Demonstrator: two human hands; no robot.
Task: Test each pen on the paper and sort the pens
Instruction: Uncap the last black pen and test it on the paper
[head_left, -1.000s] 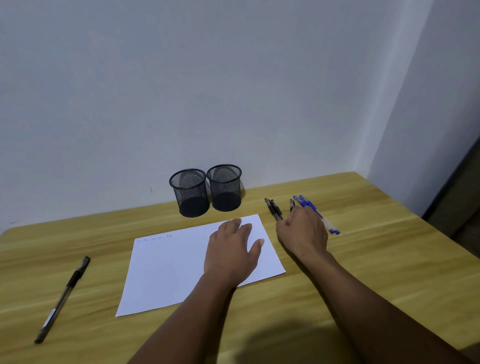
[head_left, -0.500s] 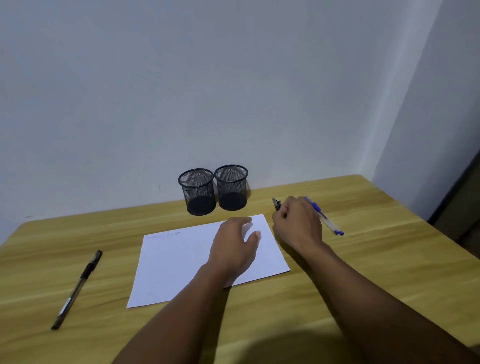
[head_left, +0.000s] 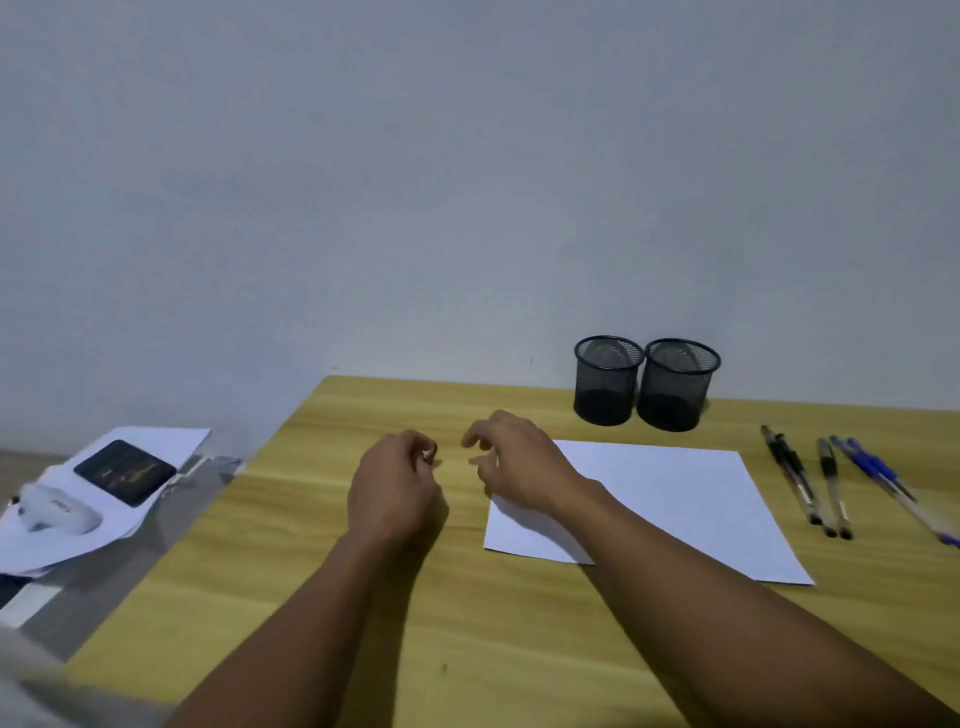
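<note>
Curling inward, the fingers (head_left: 423, 451) of the left hand (head_left: 397, 488) close toward the thumb around a small dark bit at their tips, too small to tell what it is or whether it is truly pinched. Just to the right, the right hand (head_left: 519, 462) hovers with its fingers loosely bent and spread apart, holding nothing, its forearm crossing the near left corner of the white sheet of paper (head_left: 675, 499). Both hands sit over the bare light-brown wooden table (head_left: 311, 571), left of the sheet. Right of the paper lie three clear pens with black grips (head_left: 789, 467), and just beyond them two clear pens with blue grips (head_left: 878, 470), all pointing near to far. Two black wire-mesh cups (head_left: 607, 379) stand side by side, touching, at the far edge by the wall. Off the table's left side, loose white papers (head_left: 156, 441) carry a dark flat rectangular thing (head_left: 124, 470) and a white rounded case (head_left: 57, 512).
</note>
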